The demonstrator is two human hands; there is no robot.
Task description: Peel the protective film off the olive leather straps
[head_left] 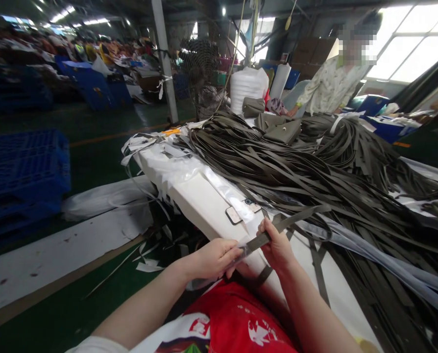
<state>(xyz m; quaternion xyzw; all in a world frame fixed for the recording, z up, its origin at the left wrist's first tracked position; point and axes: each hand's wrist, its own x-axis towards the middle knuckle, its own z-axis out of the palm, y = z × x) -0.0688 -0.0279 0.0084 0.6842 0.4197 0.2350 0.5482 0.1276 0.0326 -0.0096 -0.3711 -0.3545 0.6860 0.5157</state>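
Note:
A dark grey-green strap (258, 241) runs between my two hands, above the near edge of the white table (199, 201). My left hand (217, 257) pinches clear plastic film at the strap's lower left end. Closed round the strap further along is my right hand (276, 245), and the strap's free part sticks out beyond it to the right. A large pile of similar straps (278, 166) covers the table in front of my hands and to the right. Long strips of clear plastic (373, 255) lie across the straps on the right.
Two small cards (233, 215) lie left of the strap pile. Folded dark pieces (283, 131) rest on top of it. Across the table stands a person (327, 86). Blue pallets (24, 171) and a long white board (68, 255) are on the left floor.

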